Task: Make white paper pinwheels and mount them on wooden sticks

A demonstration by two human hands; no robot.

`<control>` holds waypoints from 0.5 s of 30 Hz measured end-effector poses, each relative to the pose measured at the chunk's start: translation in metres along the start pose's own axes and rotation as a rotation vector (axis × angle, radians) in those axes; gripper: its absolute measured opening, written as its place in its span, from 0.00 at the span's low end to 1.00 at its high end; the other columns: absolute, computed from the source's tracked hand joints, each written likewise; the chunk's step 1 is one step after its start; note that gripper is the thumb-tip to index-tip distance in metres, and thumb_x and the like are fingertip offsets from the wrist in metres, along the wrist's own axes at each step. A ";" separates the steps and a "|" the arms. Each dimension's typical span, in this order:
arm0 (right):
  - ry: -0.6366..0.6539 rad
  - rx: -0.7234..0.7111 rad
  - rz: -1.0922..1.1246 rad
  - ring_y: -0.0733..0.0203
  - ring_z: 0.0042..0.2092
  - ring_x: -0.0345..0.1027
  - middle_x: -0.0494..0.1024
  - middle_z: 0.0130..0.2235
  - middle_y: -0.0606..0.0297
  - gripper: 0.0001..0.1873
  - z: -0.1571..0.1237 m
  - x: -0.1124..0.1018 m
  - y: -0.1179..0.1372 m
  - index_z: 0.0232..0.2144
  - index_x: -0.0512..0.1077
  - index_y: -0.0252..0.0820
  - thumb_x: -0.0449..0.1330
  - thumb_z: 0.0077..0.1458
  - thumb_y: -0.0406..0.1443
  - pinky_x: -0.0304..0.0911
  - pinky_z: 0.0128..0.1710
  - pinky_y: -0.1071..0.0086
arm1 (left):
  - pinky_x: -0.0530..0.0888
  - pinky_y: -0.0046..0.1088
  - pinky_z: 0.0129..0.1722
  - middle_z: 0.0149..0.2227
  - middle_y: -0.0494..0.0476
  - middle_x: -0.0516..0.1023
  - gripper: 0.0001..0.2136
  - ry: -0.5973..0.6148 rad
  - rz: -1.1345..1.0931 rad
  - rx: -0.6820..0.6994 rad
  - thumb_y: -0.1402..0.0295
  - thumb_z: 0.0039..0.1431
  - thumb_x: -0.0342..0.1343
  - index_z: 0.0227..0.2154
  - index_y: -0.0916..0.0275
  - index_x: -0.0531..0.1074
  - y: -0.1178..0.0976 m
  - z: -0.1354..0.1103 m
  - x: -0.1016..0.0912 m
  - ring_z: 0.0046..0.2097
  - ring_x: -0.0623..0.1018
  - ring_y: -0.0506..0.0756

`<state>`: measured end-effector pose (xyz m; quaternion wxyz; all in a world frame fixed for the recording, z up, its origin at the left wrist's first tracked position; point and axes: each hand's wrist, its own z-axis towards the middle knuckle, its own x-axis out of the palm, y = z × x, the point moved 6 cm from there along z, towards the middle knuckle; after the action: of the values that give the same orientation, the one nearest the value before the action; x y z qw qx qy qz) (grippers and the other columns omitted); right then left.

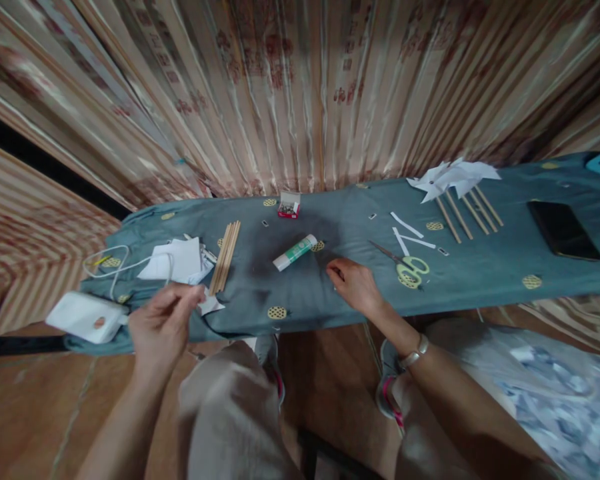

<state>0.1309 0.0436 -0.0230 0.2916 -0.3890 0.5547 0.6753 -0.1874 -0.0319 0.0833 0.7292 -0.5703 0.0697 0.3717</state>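
My left hand point(163, 323) is raised over the front left of the table, thumb and fingers pinched together. Whether anything small is between them is too blurred to tell. A torn white paper scrap point(212, 305) shows right by its fingertips. Just beyond lie several wooden sticks point(225, 259) side by side and a stack of white paper point(180, 259). My right hand point(355, 285) rests on the cloth with curled fingers, their inside hidden. Between the hands and farther back lies a green-and-white glue stick point(295, 252). Right of my right hand are scissors point(405, 265) with pale green handles.
A small red box point(289, 207) of metal bits stands open at the back. Paper strips point(414, 239), paper pinwheels point(453, 179) on sticks and a black phone point(564, 230) lie to the right. A white power bank point(87, 316) with a cable sits at the left edge.
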 end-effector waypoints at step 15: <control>0.154 -0.203 -0.017 0.56 0.41 0.75 0.81 0.35 0.61 0.13 -0.046 0.014 0.048 0.33 0.76 0.43 0.53 0.64 0.36 0.68 0.43 0.64 | 0.71 0.42 0.56 0.47 0.59 0.82 0.15 0.312 0.528 0.204 0.58 0.55 0.54 0.36 0.61 0.79 0.111 0.067 0.009 0.50 0.77 0.61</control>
<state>0.0932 -0.0122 -0.0131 0.2130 -0.4721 0.5008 0.6935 -0.2721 0.0392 0.0145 0.6415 -0.5067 0.3629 0.4473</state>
